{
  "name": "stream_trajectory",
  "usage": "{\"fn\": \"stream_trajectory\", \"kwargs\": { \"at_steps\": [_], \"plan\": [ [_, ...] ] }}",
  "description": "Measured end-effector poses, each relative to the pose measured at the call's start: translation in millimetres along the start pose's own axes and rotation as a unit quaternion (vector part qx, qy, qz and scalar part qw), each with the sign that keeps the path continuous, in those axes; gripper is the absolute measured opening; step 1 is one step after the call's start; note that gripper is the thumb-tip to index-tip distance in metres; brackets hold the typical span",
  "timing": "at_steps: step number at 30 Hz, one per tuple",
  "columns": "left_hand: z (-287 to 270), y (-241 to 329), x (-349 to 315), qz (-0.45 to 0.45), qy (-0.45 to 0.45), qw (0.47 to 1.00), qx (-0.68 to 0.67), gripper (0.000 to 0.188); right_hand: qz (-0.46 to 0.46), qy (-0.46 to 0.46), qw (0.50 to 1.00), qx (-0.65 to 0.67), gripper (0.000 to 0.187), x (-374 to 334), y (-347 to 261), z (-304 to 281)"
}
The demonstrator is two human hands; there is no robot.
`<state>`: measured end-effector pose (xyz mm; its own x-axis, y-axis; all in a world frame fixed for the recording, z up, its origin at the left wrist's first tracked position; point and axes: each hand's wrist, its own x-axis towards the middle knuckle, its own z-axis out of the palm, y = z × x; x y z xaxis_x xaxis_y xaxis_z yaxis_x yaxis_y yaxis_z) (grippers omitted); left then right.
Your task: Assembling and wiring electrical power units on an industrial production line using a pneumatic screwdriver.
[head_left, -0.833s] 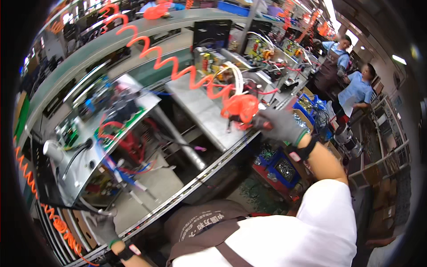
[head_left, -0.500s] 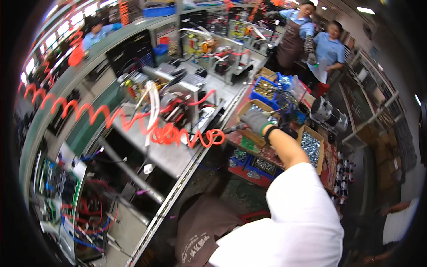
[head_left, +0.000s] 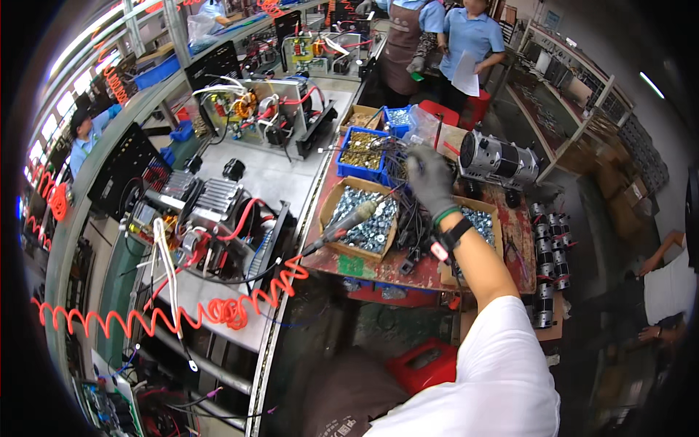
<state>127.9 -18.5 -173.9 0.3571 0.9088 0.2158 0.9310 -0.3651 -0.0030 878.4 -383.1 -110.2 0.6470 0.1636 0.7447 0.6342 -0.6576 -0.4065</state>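
My right hand [head_left: 431,180], in a grey glove with a green cuff, reaches over a bundle of black cables [head_left: 412,231] on the red bench. Its fingers are partly hidden and blurred, so whether they grip a cable cannot be made out. A power screwdriver [head_left: 341,229] with an orange coiled hose [head_left: 229,312] rests across a carton of bolts [head_left: 365,244], apart from the hand. Close beyond the hand stand a blue bin of brass-coloured parts [head_left: 362,151] and a silver-and-black cylindrical motor [head_left: 499,159]. My left hand is out of view.
Left of the bench runs a conveyor line [head_left: 231,176] with open machine assemblies [head_left: 207,226] on it. A second carton of hardware [head_left: 477,218] sits under my forearm. A red stool [head_left: 426,368] stands below the bench. Two people [head_left: 470,44] in blue shirts stand beyond.
My right hand has let go of the power screwdriver, now lying on the bolt carton, and moved right to the black cables. The view has turned toward the bench.
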Motion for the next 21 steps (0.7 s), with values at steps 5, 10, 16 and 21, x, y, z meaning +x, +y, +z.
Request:
{"fn": "stream_trajectory", "kwargs": {
  "at_steps": [5, 10, 16, 21],
  "plan": [
    [29, -8, 5, 0.013, -0.073, 0.994, 0.085, 0.027, 0.279, -0.176, 0.939, -0.100, 0.046, 33, 114, 21],
    [27, 1, 6, -0.128, -0.151, 0.963, -0.182, 0.027, 0.287, -0.274, 0.910, -0.119, 0.054, 42, 147, 44],
    [26, 45, 8, -0.096, -0.169, 0.969, -0.153, 0.027, 0.138, -0.073, 0.929, -0.335, 0.047, 49, 141, -4],
    [27, 68, 19, -0.068, -0.196, 0.970, -0.128, 0.028, 0.066, -0.054, 0.987, -0.138, 0.022, 39, 137, -88]
  ]
}}
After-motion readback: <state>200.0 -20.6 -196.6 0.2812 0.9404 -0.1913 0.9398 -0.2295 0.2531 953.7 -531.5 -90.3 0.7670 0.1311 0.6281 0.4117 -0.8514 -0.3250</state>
